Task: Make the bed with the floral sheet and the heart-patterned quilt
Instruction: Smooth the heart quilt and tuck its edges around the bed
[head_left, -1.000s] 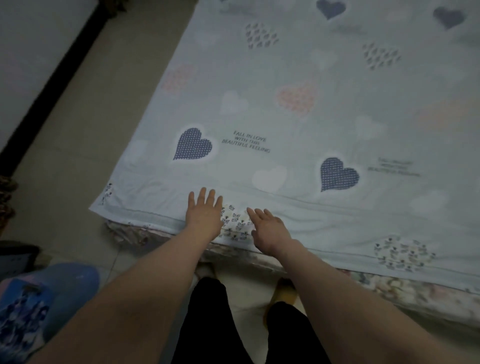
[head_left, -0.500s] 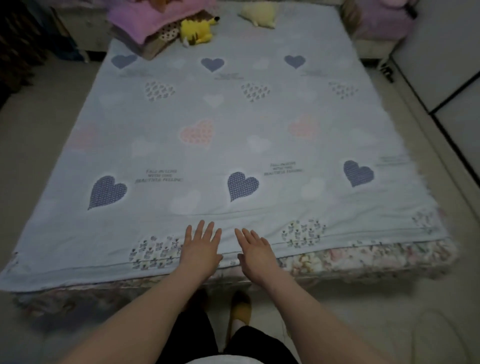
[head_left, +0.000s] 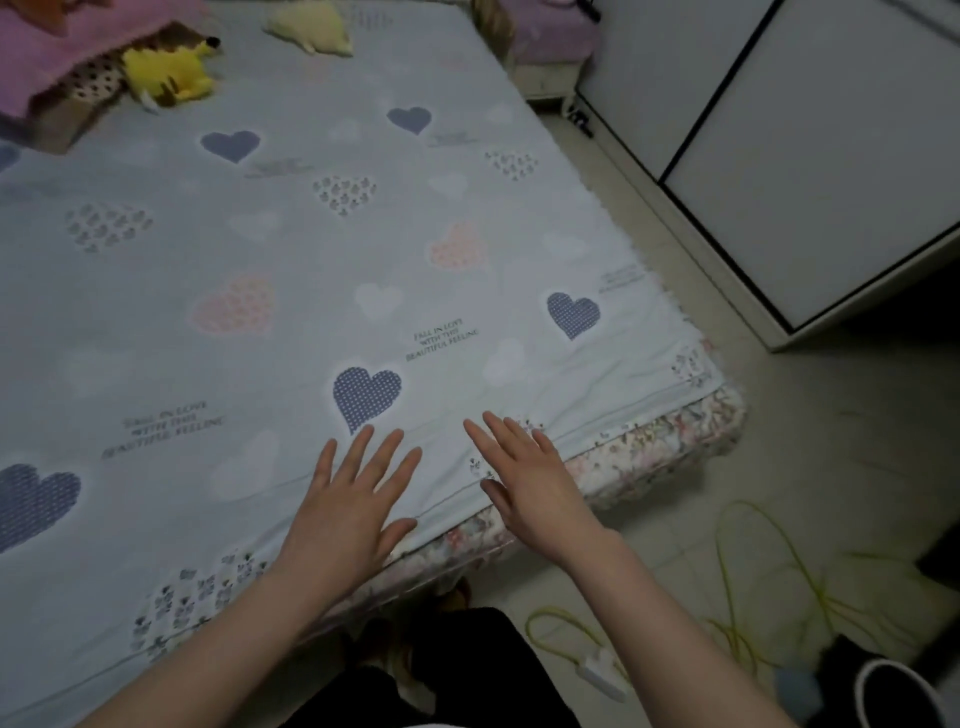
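The pale blue heart-patterned quilt (head_left: 291, 270) lies spread flat over the whole bed. Under it the floral sheet (head_left: 670, 441) shows as a strip along the foot edge and the near right corner. My left hand (head_left: 358, 499) lies flat on the quilt near the foot edge, fingers straight and spread. My right hand (head_left: 524, 478) is flat beside it, fingers straight, over the quilt's hem where the floral sheet begins. Neither hand holds anything.
A yellow plush toy (head_left: 169, 70), a cream plush (head_left: 311, 26) and pink folded bedding (head_left: 57, 47) sit at the head of the bed. A white wardrobe (head_left: 810, 171) stands to the right. A yellow cable (head_left: 748, 587) with a white plug lies on the tiled floor.
Both hands have slid to the right along the foot edge, from near the left corner toward the right corner, staying flat on the quilt. My view has swung right with them.
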